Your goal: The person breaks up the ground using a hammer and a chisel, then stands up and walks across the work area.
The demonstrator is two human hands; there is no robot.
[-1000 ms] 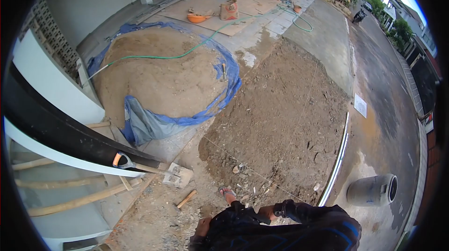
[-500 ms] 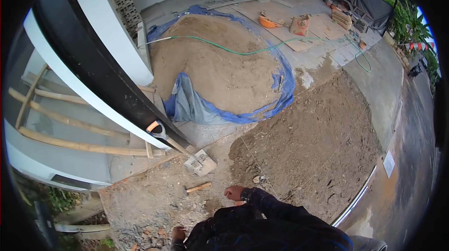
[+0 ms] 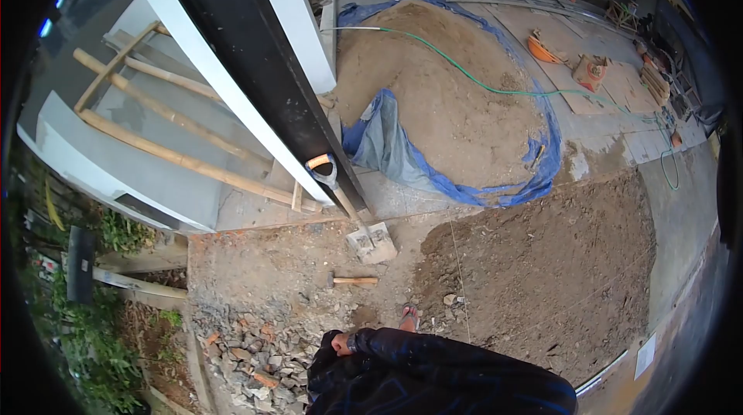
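My right hand (image 3: 340, 344) is drawn across my body, its fingers curled in against dark cloth. What they hold, if anything, is hidden. My left hand does not show; dark clothing fills the area beside the right hand. A short wooden-handled hammer (image 3: 354, 280) lies on the rough ground ahead of me. Beyond it a shovel (image 3: 373, 243) leans on the black post, blade down on the ground and orange-topped grip up. Broken stone and brick rubble (image 3: 259, 361) lies to the left of my hand. My sandalled foot (image 3: 409, 317) shows past the sleeve.
A large sand heap (image 3: 441, 90) sits on a blue tarp (image 3: 402, 160), crossed by a green hose (image 3: 480, 84). Dark loose soil (image 3: 542, 260) spreads on the right with a string across it. Bamboo poles (image 3: 182, 160) and a black post (image 3: 255, 51) stand at left.
My right hand has moved left and down, in against the dark clothing. The left hand has gone from sight. My view has turned left, showing more rubble and plants.
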